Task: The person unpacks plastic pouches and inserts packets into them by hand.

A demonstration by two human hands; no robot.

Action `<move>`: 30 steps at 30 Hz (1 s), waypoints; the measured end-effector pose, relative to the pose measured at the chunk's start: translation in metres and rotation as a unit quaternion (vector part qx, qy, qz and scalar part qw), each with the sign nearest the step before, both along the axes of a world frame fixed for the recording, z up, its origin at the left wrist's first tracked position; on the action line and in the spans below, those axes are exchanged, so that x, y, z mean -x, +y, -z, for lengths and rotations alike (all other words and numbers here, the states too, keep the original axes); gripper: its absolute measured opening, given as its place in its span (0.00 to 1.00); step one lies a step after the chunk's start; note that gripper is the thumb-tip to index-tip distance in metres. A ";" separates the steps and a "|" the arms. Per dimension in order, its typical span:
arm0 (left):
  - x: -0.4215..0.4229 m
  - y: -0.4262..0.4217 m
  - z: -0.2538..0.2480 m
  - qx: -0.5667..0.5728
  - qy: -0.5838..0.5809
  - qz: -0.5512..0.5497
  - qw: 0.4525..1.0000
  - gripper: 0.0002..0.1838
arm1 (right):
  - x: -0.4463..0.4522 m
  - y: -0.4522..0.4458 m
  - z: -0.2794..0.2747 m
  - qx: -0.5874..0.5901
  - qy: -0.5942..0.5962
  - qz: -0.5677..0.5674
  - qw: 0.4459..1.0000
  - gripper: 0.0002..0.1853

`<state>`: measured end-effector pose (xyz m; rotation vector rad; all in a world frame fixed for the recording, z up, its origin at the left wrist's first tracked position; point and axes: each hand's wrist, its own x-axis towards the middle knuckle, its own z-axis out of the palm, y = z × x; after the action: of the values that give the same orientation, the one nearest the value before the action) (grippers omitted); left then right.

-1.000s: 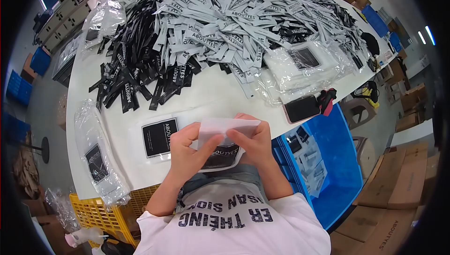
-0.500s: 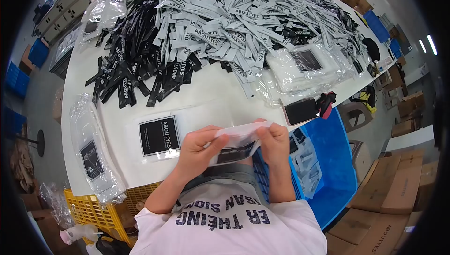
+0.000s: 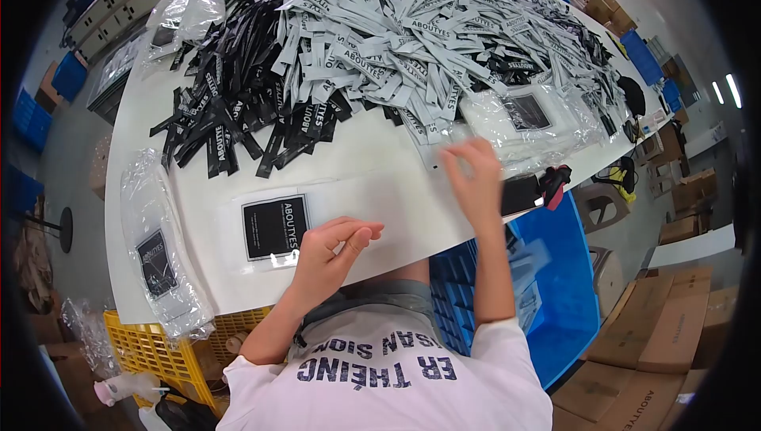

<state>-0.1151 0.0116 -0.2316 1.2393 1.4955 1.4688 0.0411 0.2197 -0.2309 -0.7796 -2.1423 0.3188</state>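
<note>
My left hand [image 3: 333, 252] is over the front of the white table, fingers pressed together and thumb against them, with nothing visible in it. Just left of it lies a clear bag with a black ABOUTYES label [image 3: 273, 229]. My right hand [image 3: 476, 185] is raised above the table near the slim packets, its fingers bent and smeared by motion; whether it holds anything is unclear. Beyond it spreads a big heap of white packets [image 3: 372, 58], with black packets [image 3: 230, 114] at its left. A blurred clear bag [image 3: 527, 260] shows in the blue bin [image 3: 575, 272].
Filled plastic bags lie at the left edge [image 3: 162, 249] and right [image 3: 531, 118] of the white table [image 3: 380, 169]. A dark phone [image 3: 519, 195] lies by the right edge. A yellow crate [image 3: 162, 352] stands at lower left, cardboard boxes [image 3: 658, 328] at lower right.
The labelled bag that both hands held has left them, and a blurred bag now shows in the blue bin. My right hand has moved up toward the packets; my left has shifted slightly left.
</note>
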 end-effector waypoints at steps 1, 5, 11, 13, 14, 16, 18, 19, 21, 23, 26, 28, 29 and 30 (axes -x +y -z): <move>0.000 -0.002 -0.001 -0.002 0.004 -0.004 1.000 0.14 | 0.026 0.012 0.009 -0.046 -0.015 -0.032 0.998 0.05; 0.002 -0.013 -0.005 -0.007 0.027 -0.034 0.999 0.12 | 0.108 0.050 0.037 -0.223 -0.111 0.000 0.968 0.07; 0.020 -0.032 0.001 -0.006 0.025 -0.101 0.995 0.11 | 0.154 0.050 0.041 -0.294 -0.064 -0.077 0.951 0.04; 0.024 -0.030 0.001 -0.002 0.032 -0.103 0.994 0.11 | 0.168 0.031 0.035 -0.203 -0.103 -0.184 0.956 0.07; 0.025 -0.030 0.001 0.003 0.035 -0.100 0.994 0.11 | 0.172 0.019 0.029 -0.163 -0.149 -0.215 0.951 0.06; 0.024 -0.029 0.002 -0.004 0.046 -0.096 0.994 0.10 | 0.180 0.013 0.031 -0.137 -0.203 -0.251 0.937 0.06; 0.024 -0.027 0.003 -0.013 0.052 -0.098 0.994 0.10 | 0.188 0.019 0.036 -0.167 -0.224 -0.269 0.922 0.06; 0.025 -0.027 0.003 -0.017 0.054 -0.102 0.993 0.10 | 0.187 0.020 0.039 -0.167 -0.205 -0.280 0.923 0.07; 0.028 -0.026 0.004 -0.012 0.072 -0.117 0.990 0.09 | 0.180 0.017 0.028 -0.168 -0.168 -0.306 0.922 0.08; 0.033 -0.024 0.005 0.009 0.104 -0.133 0.986 0.09 | 0.161 0.007 0.007 -0.178 -0.085 -0.307 0.931 0.10; 0.032 -0.012 0.006 0.004 0.167 -0.191 0.967 0.07 | 0.124 -0.004 -0.001 -0.057 0.030 -0.272 0.960 0.12; 0.033 -0.004 0.014 -0.008 0.217 -0.216 0.952 0.10 | 0.094 -0.013 -0.003 0.124 0.098 -0.227 0.961 0.11; 0.031 0.000 0.013 0.011 0.236 -0.219 0.947 0.12 | 0.076 -0.019 -0.005 0.242 0.128 -0.198 0.941 0.11; 0.028 0.004 0.011 0.031 0.256 -0.220 0.941 0.15 | 0.063 -0.022 -0.001 0.286 0.151 -0.189 0.927 0.11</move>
<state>-0.1436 0.0159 -0.2421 1.3749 2.2689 1.4120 -0.0220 0.1979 -0.2296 -0.5678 -1.9000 1.2281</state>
